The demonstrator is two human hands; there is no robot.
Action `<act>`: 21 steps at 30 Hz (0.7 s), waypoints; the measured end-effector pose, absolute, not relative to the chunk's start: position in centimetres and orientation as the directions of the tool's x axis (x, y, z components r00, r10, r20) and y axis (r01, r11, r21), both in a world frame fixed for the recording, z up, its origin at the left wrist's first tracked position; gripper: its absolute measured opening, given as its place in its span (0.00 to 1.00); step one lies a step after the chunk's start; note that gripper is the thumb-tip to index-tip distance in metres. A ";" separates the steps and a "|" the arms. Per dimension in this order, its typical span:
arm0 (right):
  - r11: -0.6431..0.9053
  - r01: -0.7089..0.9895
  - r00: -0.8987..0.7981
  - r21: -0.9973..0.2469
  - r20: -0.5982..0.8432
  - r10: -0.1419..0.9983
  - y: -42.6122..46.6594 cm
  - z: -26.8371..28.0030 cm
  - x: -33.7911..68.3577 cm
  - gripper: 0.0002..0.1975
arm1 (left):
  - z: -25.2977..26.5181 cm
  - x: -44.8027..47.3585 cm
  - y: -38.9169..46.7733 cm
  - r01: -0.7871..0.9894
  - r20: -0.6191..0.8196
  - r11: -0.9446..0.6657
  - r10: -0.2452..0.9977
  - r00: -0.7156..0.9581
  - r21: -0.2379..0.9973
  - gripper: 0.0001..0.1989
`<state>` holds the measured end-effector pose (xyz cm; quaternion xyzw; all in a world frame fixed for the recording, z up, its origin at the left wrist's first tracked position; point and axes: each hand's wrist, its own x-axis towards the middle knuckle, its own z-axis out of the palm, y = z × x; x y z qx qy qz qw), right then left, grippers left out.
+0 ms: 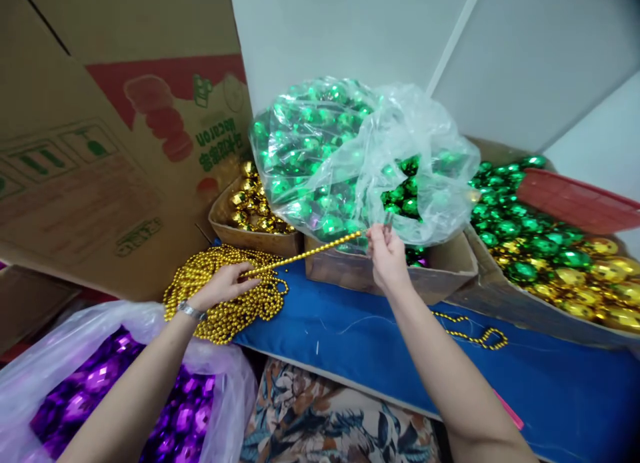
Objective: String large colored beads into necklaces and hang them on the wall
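Note:
A gold bead string (315, 250) runs taut between my two hands. My right hand (387, 253) pinches its upper end, in front of the opening of a clear plastic bag of green faceted balls (310, 149). A small, blurred thing stands up from those fingertips, too unclear to name. My left hand (227, 284) is over a heap of gold bead strings (220, 316), its fingers curled lightly around the string's lower part. A watch (191, 310) is on my left wrist.
A small box of gold balls (250, 229) stands behind the heap. To the right, a box of green and gold balls (560, 256) holds a red plastic basket (580, 199). A bag of purple balls (185, 416) sits front left. Short bead pieces (493, 339) lie on the blue tabletop (350, 336).

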<state>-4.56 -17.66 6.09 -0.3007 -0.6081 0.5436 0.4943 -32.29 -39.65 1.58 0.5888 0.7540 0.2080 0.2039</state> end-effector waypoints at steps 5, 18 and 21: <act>0.074 -0.283 -0.205 -0.956 0.135 0.969 -16.2 5.7 -4.1 0.23 | 2.8 -36.1 -40.8 0.788 -0.070 0.209 0.976 -0.208 0.578 0.21; 0.049 -0.400 -0.441 -0.915 0.239 0.865 -22.6 10.2 -7.6 0.21 | 30.6 -39.3 -40.8 0.877 0.619 0.429 0.634 -0.463 0.217 0.32; 0.035 -0.430 -0.418 -0.902 0.233 0.878 -22.2 10.4 -7.5 0.22 | 31.6 -37.7 -40.6 0.881 0.634 0.382 0.615 -0.468 0.279 0.30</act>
